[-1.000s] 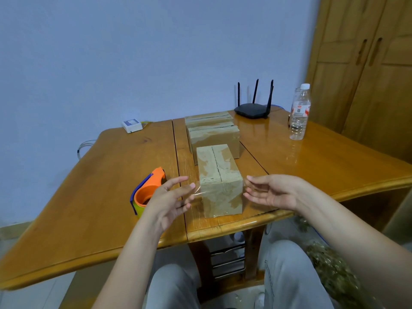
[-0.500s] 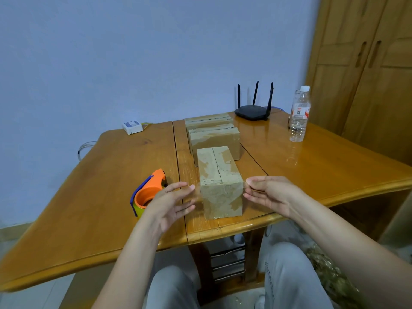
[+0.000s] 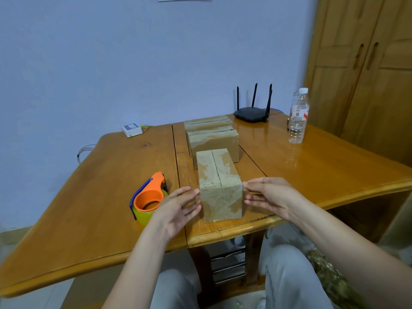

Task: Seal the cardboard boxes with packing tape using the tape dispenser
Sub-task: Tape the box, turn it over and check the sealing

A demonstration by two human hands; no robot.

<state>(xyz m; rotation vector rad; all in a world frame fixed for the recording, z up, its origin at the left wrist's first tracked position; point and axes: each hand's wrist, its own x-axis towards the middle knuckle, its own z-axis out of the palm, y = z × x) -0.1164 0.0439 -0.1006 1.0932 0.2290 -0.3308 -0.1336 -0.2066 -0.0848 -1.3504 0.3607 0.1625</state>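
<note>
My left hand [image 3: 178, 208] is at the left side of the nearest cardboard box [image 3: 219, 186], fingers straight and spread, fingertips at or just touching its left face; it grasps nothing. My right hand [image 3: 270, 196] is at the box's right side, fingers extended and lying together, tips meeting the right front edge; it too is released, grasping nothing. Whether either palm presses the cardboard, I cannot tell.

The nearest box stands upright near the front edge of the wooden desk [image 3: 100, 197], on the narrow centre leaf. Its top flaps meet along a dark centre seam, and glossy clear tape shows across the top and down the front face. Directly behind it sits a second cardboard box [image 3: 214, 139], close to the first, with a third cardboard box [image 3: 207, 121] beyond that one; both carry tape along the top.

The tape dispenser [image 3: 149, 197], orange with a blue edge and a yellowish roll beneath, lies on the desk just left of my left hand, apart from the boxes.

At the far side of the desk: a black router [image 3: 252, 114] with upright antennas, a clear plastic water bottle [image 3: 298, 121] standing to its right, and a small white device [image 3: 132, 130] at the left rear corner. A wooden wardrobe [image 3: 365, 74] stands to the right.
</note>
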